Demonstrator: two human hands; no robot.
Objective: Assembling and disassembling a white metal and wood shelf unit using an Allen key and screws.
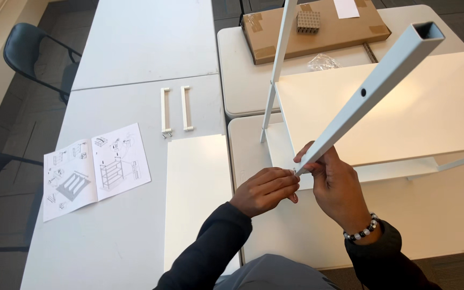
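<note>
My right hand (335, 185) grips the near end of a white square metal tube (371, 88) that slants up to the right, its open end at the top. My left hand (267, 189) has its fingertips pinched at that same near end; whatever small part it holds is hidden. The tube belongs to a partly built white shelf unit with a cream shelf board (404, 113) and another white upright (277, 64) behind it.
An open instruction sheet (95, 169) lies on the grey table at left. Two short white bars (175, 109) lie beyond a loose white board (197, 193). A cardboard box (318, 27) and a plastic bag (322, 62) sit at the back. Black chairs stand at far left.
</note>
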